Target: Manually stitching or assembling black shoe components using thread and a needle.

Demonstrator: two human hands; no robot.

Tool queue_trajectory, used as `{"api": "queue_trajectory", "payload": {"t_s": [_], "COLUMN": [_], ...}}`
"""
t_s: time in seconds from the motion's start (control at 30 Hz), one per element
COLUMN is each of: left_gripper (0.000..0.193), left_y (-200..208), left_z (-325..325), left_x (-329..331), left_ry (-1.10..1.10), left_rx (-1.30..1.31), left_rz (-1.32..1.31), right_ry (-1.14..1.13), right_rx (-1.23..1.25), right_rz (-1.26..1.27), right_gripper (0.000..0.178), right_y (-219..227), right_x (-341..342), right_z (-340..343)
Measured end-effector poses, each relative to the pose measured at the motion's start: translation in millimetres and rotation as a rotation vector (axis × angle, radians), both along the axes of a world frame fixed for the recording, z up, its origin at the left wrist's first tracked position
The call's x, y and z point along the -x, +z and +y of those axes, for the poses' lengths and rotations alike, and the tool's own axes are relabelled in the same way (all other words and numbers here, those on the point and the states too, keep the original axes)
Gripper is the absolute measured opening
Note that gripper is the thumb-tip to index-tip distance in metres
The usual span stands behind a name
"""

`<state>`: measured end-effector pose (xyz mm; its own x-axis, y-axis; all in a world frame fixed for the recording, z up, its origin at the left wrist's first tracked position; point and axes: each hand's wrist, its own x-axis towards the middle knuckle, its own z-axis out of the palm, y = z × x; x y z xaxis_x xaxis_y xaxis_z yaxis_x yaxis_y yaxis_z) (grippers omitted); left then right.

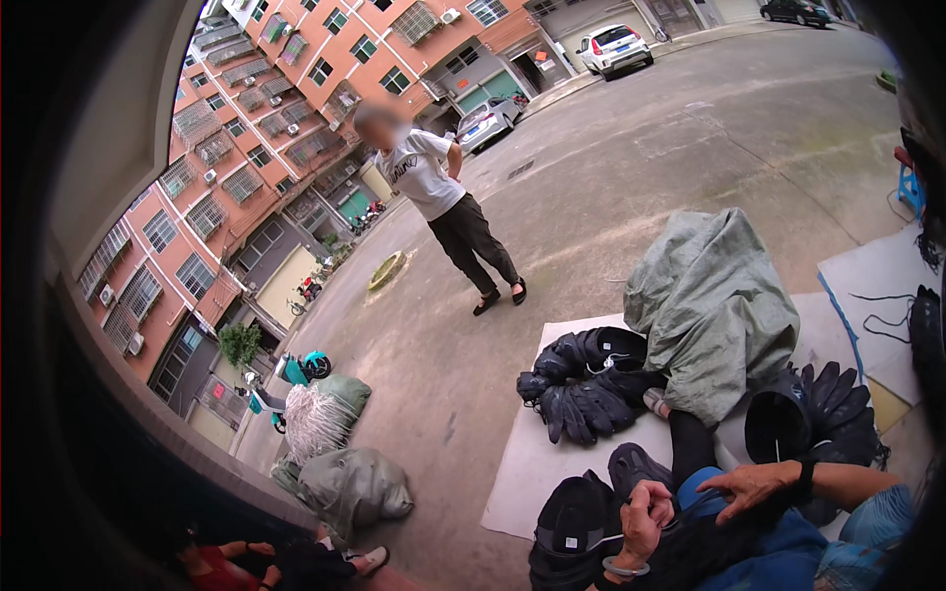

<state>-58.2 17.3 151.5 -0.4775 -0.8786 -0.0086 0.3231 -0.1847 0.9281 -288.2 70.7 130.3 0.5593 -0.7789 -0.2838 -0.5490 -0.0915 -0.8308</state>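
Note:
My left hand, a metal bracelet on its wrist, is closed with the fingertips pinched together; what they hold, if anything, is too small to make out. To its right my right hand, with a black wristband, has its index finger stretched out and holds nothing visible. Both are above blue cloth and dark material on my lap. Beside my left hand lie a dark shoe upper and a black shoe upper with a white label inside. Beyond my right hand sits a fanned stack of black shoe uppers.
More black uppers and a grey-green woven sack rest on a pale sheet. Someone in a white shirt stands ahead. At left are stuffed sacks, a teal scooter and a seated person in red.

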Motion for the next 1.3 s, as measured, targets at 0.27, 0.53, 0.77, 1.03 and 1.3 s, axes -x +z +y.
{"api": "queue_trajectory", "payload": {"t_s": [0.27, 0.53, 0.77, 1.03, 1.3], "left_gripper": [0.042, 0.040, 0.038, 0.038, 0.040], "left_y": [13.8, 6.1, -11.8, -20.5, -14.2], "left_z": [14.9, 10.0, 4.8, 5.9, 6.7], "left_x": [-14.1, -27.9, -21.1, -6.4, 4.7], "left_ry": [0.007, 0.063, -0.005, -0.119, -0.141], "left_rx": [-0.020, 0.036, 0.009, 0.011, -0.009], "left_rz": [0.123, 0.036, -0.038, -0.145, -0.054], "right_ry": [0.353, -0.098, -0.373, -0.720, -0.874], "right_rx": [-0.061, 0.128, 0.181, 0.168, 0.492], "right_rz": [-0.141, 0.017, 0.217, 0.374, 0.716], "right_gripper": [0.048, 0.030, 0.026, 0.024, 0.023], "right_y": [-27.2, -14.4, -32.3, -9.3, 8.3], "right_x": [-27.6, 32.4, 86.2, 135.9, 192.9], "right_z": [-1.1, 2.3, 17.4, 41.9, 42.9]}}
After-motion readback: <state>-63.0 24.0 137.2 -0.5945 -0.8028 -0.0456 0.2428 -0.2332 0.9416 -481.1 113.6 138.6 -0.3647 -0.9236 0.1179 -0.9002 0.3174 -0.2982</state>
